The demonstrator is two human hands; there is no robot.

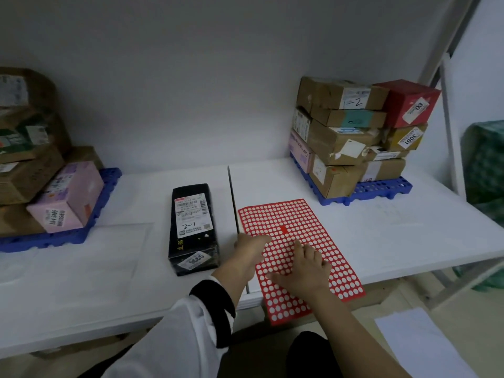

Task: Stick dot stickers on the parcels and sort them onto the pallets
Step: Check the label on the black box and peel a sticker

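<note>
A red sticker sheet (297, 241) covered in white dots lies on the white table (395, 236), its near end hanging over the front edge. My right hand (302, 271) rests flat on the sheet's middle, fingers spread. My left hand (249, 251) lies at the sheet's left edge with its fingertips touching the dots; it is blurred. To the left of the sheet lies a long black parcel (193, 227) with a white label marked "2-1". A blue pallet (381, 190) at the back right holds stacked cardboard parcels (341, 140). Another blue pallet (81, 233) at the left holds parcels, among them a pink box (68, 197).
A red box (406, 102) tops the right stack. A gap (233, 203) splits the table into two tops. A metal shelf post (452, 126) and a green bundle (485, 165) stand at the right. White paper (420, 342) lies on the floor at the lower right.
</note>
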